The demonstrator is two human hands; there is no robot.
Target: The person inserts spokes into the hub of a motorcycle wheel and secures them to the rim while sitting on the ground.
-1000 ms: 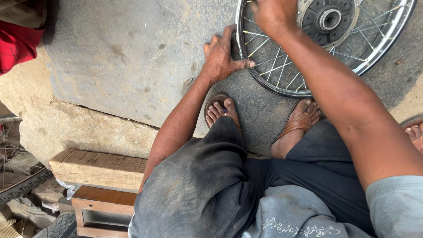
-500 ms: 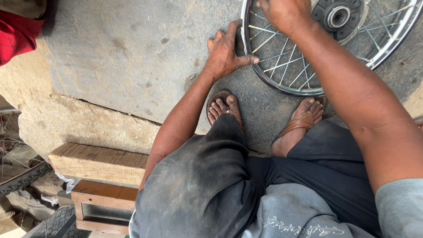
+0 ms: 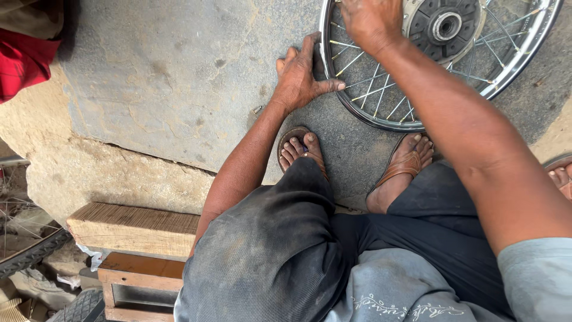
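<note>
Brown sandalled feet (image 3: 357, 161) rest on the grey concrete floor (image 3: 179, 89). Beyond them at twelve o'clock lies a chrome spoked wheel (image 3: 381, 116). The left hand (image 3: 301, 74) presses its rim with fingers spread; the right hand (image 3: 372, 24), at one o'clock, rests fingers curled upon the spokes.

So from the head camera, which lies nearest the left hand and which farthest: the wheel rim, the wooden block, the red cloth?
1. Wheel rim: touching the left hand, on its right.
2. Wooden block: lower left, by the knee.
3. Red cloth: far left edge.
</note>
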